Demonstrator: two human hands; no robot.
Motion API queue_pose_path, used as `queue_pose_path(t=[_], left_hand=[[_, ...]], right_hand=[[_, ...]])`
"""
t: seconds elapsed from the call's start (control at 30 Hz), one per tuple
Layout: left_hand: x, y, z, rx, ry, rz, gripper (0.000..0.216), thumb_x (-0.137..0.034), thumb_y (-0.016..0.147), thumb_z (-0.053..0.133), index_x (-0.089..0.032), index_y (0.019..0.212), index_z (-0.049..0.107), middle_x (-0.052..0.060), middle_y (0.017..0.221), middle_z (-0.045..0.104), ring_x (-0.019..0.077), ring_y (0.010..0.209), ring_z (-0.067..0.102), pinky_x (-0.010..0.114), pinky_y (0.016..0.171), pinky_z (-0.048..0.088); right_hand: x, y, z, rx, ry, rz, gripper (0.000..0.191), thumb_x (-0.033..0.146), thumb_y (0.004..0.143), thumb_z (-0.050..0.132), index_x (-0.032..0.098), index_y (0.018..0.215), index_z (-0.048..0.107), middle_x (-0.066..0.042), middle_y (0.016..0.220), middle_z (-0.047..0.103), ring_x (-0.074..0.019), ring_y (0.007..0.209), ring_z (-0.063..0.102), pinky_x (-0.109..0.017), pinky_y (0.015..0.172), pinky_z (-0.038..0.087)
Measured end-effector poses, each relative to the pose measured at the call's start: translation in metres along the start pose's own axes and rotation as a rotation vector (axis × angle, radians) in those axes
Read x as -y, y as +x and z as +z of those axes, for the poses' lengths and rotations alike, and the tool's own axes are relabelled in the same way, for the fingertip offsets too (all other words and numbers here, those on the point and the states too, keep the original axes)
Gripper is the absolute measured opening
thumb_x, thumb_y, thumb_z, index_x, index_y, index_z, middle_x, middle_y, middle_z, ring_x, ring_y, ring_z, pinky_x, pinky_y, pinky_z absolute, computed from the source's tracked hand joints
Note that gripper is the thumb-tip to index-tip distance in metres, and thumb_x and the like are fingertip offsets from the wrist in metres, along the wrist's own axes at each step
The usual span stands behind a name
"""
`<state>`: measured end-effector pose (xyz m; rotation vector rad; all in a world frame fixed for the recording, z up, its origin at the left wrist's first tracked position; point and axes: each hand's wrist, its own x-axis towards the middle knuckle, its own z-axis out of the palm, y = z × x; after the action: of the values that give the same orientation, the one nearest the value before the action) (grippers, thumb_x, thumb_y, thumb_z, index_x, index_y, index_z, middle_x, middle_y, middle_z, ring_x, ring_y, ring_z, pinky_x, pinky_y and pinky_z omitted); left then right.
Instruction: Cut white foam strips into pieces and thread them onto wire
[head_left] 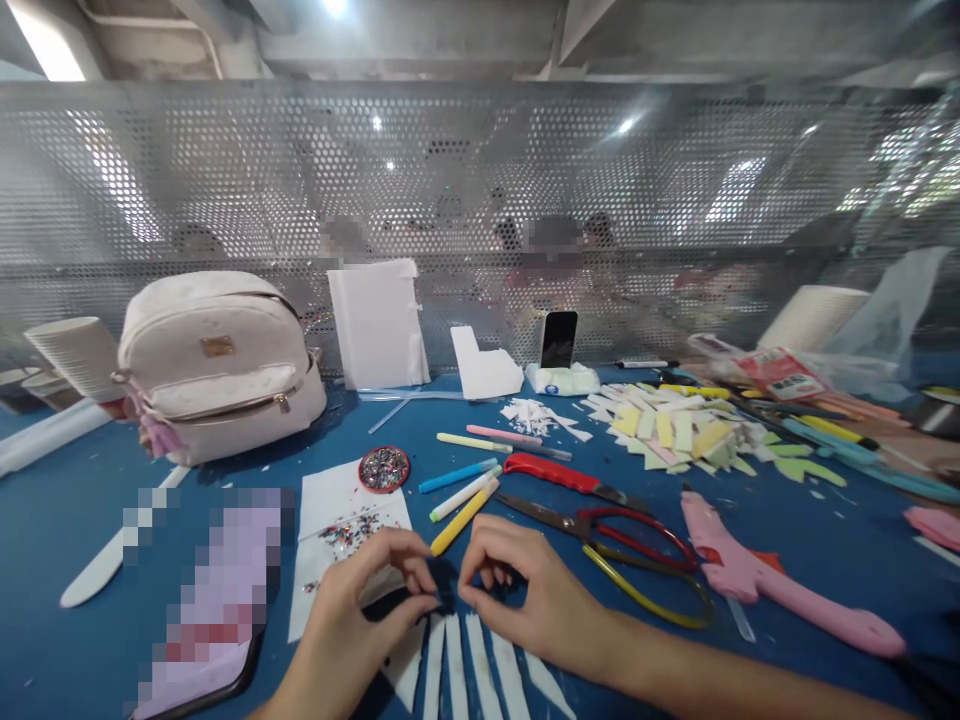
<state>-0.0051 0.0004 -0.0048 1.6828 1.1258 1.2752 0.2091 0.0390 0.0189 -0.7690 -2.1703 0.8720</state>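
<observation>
My left hand [375, 590] is curled, its thumb and index fingertip close together. Opposite it, my right hand [521, 585] has thumb and index pressed in a pinch. Anything in either pinch is too small or hidden to make out. Just below the fingertips, several narrow white strips [454, 665] lie side by side, fanning out toward me. Partly behind my left hand is a white paper sheet [309, 535] with colourful glitter [352, 532] scattered on it. A red-rimmed dish of glitter [384, 469] sits at its far edge. Near my fingers lies a yellow marker [466, 517].
Scissors [581, 522], a red-handled cutter [551, 472] and a pink glue gun [795, 585] lie to the right. Cut paper pieces [675, 425] are heaped behind them. A white backpack [217, 365] and a purple phone [217, 600] are left. An upright phone [559, 340] stands behind.
</observation>
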Motion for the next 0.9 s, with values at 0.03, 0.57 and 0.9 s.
queue_pose_path(t=[0.03, 0.57, 0.9], left_hand=[[-0.0004, 0.0002, 0.0000, 0.003, 0.005, -0.004, 0.025, -0.011, 0.078, 0.073, -0.025, 0.098, 0.067, -0.002, 0.077, 0.071, 0.0155, 0.071, 0.068, 0.023, 0.070, 0.056], [0.0002, 0.0045, -0.0032, 0.073, 0.075, 0.045, 0.026, -0.011, 0.079, 0.072, -0.024, 0.100, 0.066, -0.001, 0.077, 0.073, 0.0159, 0.071, 0.070, 0.023, 0.070, 0.058], [0.0027, 0.0024, -0.0042, 0.070, 0.048, 0.003, 0.027, -0.010, 0.080, 0.071, -0.025, 0.102, 0.066, -0.002, 0.079, 0.072, 0.0152, 0.074, 0.070, 0.023, 0.072, 0.057]], right_hand=[[-0.0001, 0.0002, 0.0001, 0.003, 0.000, 0.002, 0.010, 0.010, 0.082, 0.064, 0.019, 0.079, 0.062, 0.002, 0.074, 0.052, -0.0130, 0.068, 0.051, -0.023, 0.060, 0.037], [0.0001, 0.0007, 0.0008, 0.006, 0.003, 0.013, 0.013, 0.007, 0.080, 0.064, 0.020, 0.079, 0.061, 0.002, 0.075, 0.052, -0.0127, 0.068, 0.051, -0.023, 0.060, 0.038], [0.0011, -0.0002, -0.0001, -0.008, 0.005, -0.005, 0.011, 0.008, 0.081, 0.063, 0.019, 0.078, 0.061, 0.003, 0.074, 0.050, -0.0122, 0.067, 0.050, -0.023, 0.060, 0.036]])
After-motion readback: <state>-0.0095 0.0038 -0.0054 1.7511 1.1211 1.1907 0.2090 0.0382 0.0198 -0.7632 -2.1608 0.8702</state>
